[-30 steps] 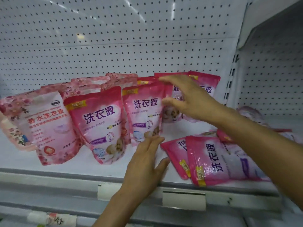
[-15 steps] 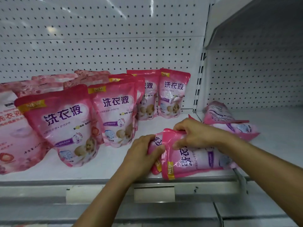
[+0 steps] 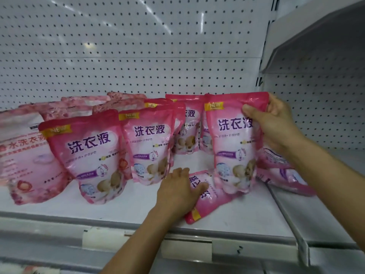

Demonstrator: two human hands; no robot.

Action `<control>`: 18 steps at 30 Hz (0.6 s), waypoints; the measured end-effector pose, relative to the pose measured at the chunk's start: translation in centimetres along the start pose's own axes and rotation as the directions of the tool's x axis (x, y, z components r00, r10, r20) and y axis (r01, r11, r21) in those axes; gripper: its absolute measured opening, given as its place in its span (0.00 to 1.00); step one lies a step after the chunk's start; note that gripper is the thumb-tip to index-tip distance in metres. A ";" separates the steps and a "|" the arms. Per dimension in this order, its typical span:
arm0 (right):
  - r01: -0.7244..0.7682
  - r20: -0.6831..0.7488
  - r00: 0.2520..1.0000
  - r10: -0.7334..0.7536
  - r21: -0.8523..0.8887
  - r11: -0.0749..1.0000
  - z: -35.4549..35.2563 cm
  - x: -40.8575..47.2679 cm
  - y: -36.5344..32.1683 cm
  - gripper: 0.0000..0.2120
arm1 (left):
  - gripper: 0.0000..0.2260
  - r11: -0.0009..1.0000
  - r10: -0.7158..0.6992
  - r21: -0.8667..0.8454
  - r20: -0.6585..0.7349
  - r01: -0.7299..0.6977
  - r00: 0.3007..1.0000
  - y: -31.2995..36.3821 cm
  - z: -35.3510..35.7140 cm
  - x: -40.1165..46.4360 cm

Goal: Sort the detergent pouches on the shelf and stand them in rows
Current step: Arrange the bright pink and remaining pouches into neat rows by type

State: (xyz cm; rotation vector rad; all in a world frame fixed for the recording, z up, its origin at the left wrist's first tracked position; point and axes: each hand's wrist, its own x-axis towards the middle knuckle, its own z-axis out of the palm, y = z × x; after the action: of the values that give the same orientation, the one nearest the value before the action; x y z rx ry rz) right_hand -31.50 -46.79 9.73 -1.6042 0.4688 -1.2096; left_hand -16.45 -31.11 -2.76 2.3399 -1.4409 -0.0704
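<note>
My right hand (image 3: 276,123) grips the top right corner of a pink detergent pouch (image 3: 231,147) and holds it upright at the right end of the front row. My left hand (image 3: 177,190) lies on a second pink pouch (image 3: 205,202) that rests flat on the white shelf (image 3: 128,212), thumb across its face. Two matching pouches stand to the left, one (image 3: 88,157) in front and one (image 3: 152,141) beside it. More pink pouches (image 3: 185,123) stand behind them near the pegboard. A paler pink pouch (image 3: 25,157) stands at the far left.
Fallen pink pouches (image 3: 280,173) lie on the neighbouring shelf section behind my right forearm. A perforated white back wall (image 3: 128,56) closes the shelf. A vertical divider (image 3: 264,56) separates the two sections. Blank price-label holders (image 3: 187,250) run along the front rail.
My right hand has lifted the top pouch off the flat pile and stood it upright. My left hand has stayed on the lower flat pouch. The camera has moved closer.
</note>
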 end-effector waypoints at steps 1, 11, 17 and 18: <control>0.024 -0.039 0.999 -0.023 0.027 0.999 0.9 0.5 0.3 0.13 | 0.33 0.999 -0.013 0.037 0.030 0.012 0.999 0.1 0.0 0.4; 0.095 -0.144 0.986 -0.079 0.110 0.989 6.7 5.5 4.7 0.12 | 0.43 0.956 -0.237 -0.109 0.267 0.274 0.934 -0.4 -1.7 1.2; -0.166 0.031 0.985 0.169 -0.081 0.983 5.2 5.3 7.0 0.17 | 0.13 0.768 -0.189 -0.557 0.274 0.316 0.943 -0.2 -2.9 0.9; -0.145 0.035 0.988 0.152 -0.156 0.977 4.7 5.0 7.0 0.20 | 0.08 0.748 -0.175 -0.595 0.250 0.293 0.952 0.0 -3.2 0.9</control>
State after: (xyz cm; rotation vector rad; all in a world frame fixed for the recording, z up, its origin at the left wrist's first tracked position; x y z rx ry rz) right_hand -23.53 -51.13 6.11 -1.6910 0.6529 -1.0426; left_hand -15.26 -30.90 0.31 1.9514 -0.9634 -0.7379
